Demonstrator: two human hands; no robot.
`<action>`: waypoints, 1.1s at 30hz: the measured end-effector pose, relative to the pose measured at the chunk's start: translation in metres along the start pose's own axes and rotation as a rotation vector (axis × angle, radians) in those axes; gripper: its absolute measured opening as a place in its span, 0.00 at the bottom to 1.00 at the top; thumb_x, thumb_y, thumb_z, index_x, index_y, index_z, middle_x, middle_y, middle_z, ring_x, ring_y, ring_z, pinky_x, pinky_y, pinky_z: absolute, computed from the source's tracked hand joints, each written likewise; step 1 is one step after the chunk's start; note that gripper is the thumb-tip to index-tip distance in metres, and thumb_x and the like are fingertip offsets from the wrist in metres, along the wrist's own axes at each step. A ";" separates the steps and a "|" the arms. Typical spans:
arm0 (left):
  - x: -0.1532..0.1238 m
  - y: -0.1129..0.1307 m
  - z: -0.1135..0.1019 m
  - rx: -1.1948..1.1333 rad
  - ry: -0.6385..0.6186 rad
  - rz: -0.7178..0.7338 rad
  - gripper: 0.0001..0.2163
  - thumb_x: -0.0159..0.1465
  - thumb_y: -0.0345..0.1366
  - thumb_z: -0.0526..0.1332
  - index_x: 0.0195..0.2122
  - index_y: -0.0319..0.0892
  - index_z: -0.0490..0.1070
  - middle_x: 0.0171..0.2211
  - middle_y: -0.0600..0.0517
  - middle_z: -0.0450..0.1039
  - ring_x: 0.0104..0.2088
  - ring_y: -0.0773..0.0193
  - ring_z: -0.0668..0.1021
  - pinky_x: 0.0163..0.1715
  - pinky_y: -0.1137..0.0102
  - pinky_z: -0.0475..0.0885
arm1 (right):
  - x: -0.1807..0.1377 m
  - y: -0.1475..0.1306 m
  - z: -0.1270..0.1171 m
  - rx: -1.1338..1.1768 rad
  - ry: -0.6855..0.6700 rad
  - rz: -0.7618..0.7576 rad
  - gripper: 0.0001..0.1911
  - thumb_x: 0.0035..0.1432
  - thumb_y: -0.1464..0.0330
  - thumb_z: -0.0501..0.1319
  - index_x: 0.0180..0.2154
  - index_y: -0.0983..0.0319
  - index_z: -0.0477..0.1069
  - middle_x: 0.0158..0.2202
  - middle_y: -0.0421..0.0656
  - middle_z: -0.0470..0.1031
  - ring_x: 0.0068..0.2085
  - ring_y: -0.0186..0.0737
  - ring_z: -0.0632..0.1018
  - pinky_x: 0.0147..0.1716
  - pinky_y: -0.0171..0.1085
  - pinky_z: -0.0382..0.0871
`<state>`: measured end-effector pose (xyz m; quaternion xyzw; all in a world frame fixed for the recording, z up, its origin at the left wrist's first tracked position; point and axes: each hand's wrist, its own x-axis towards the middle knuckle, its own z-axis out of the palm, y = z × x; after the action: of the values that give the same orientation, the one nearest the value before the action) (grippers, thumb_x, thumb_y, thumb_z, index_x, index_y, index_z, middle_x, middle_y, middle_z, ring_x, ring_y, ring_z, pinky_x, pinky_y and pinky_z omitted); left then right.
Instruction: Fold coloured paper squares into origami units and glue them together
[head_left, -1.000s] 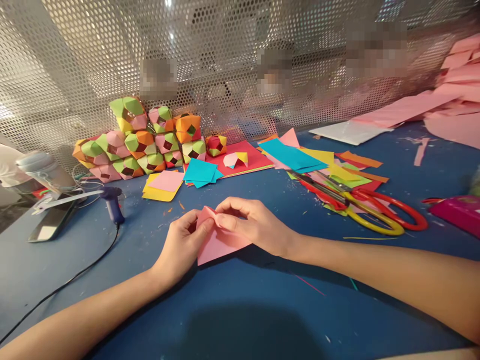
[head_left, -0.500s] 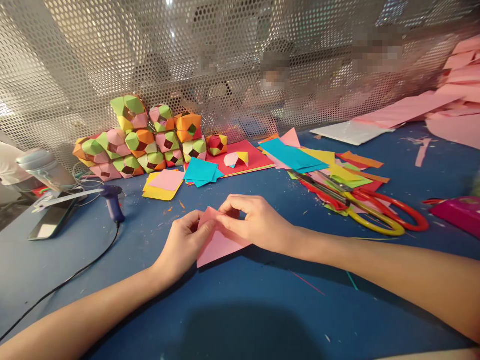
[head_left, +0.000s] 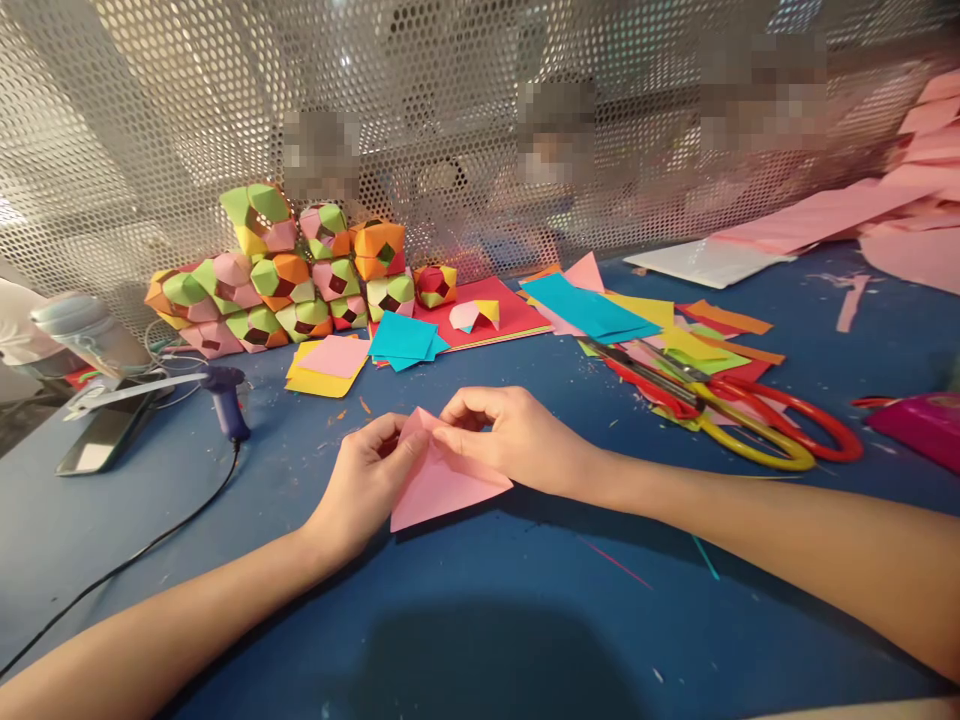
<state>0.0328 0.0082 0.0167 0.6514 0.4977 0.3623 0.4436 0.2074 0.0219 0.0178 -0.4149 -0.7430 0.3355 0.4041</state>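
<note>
A folded pink paper (head_left: 439,480) lies on the blue table (head_left: 480,620) just in front of me, shaped like a triangle with its tip pointing away. My left hand (head_left: 364,485) grips its left edge, thumb on top near the tip. My right hand (head_left: 517,435) pinches the tip from the right with curled fingers. Both hands meet at the paper's upper corner.
Several folded paper balls (head_left: 281,270) are piled at the back left by the perforated metal screen (head_left: 450,120). Loose coloured sheets (head_left: 585,305), red and yellow scissors (head_left: 742,415), a glue gun (head_left: 225,400) with its cord, a phone (head_left: 101,440) and pink paper (head_left: 900,210) lie around.
The hands and the pink paper have stayed almost in place. My right fingers have shifted slightly at the tip, and the paper's lower right corner spreads a little wider.
</note>
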 end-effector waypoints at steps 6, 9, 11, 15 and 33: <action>0.001 -0.002 0.000 0.008 -0.015 -0.006 0.14 0.61 0.46 0.56 0.30 0.39 0.69 0.25 0.55 0.63 0.26 0.71 0.63 0.23 0.76 0.59 | -0.001 0.002 0.002 -0.034 0.021 -0.044 0.08 0.55 0.68 0.59 0.25 0.63 0.69 0.23 0.37 0.70 0.26 0.29 0.68 0.26 0.30 0.63; 0.003 -0.003 0.000 -0.007 -0.029 -0.033 0.13 0.61 0.44 0.55 0.29 0.39 0.68 0.25 0.55 0.64 0.26 0.70 0.65 0.24 0.76 0.59 | 0.000 0.005 0.003 -0.061 0.044 -0.092 0.07 0.54 0.70 0.59 0.25 0.63 0.67 0.23 0.36 0.68 0.26 0.29 0.67 0.26 0.30 0.62; 0.004 -0.003 -0.001 -0.011 -0.033 -0.054 0.12 0.61 0.43 0.55 0.29 0.39 0.68 0.24 0.55 0.64 0.26 0.70 0.65 0.23 0.76 0.59 | 0.000 0.008 0.003 -0.081 0.055 -0.142 0.06 0.54 0.71 0.59 0.25 0.63 0.67 0.23 0.36 0.66 0.26 0.29 0.66 0.27 0.30 0.62; 0.005 -0.003 -0.001 -0.008 -0.032 -0.048 0.12 0.60 0.43 0.58 0.31 0.38 0.71 0.25 0.54 0.66 0.26 0.70 0.66 0.25 0.75 0.60 | 0.000 0.017 0.003 -0.141 0.067 -0.348 0.05 0.55 0.73 0.58 0.27 0.63 0.67 0.25 0.38 0.65 0.26 0.30 0.66 0.27 0.31 0.62; 0.014 -0.011 -0.005 -0.250 -0.130 -0.104 0.09 0.56 0.33 0.59 0.35 0.38 0.76 0.30 0.50 0.76 0.30 0.65 0.74 0.32 0.71 0.67 | 0.004 0.029 -0.005 -0.110 -0.078 -0.494 0.10 0.57 0.77 0.55 0.35 0.61 0.73 0.31 0.41 0.69 0.31 0.30 0.72 0.32 0.31 0.67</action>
<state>0.0279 0.0246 0.0089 0.5866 0.4520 0.3552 0.5705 0.2207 0.0386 -0.0029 -0.2288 -0.8540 0.2013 0.4216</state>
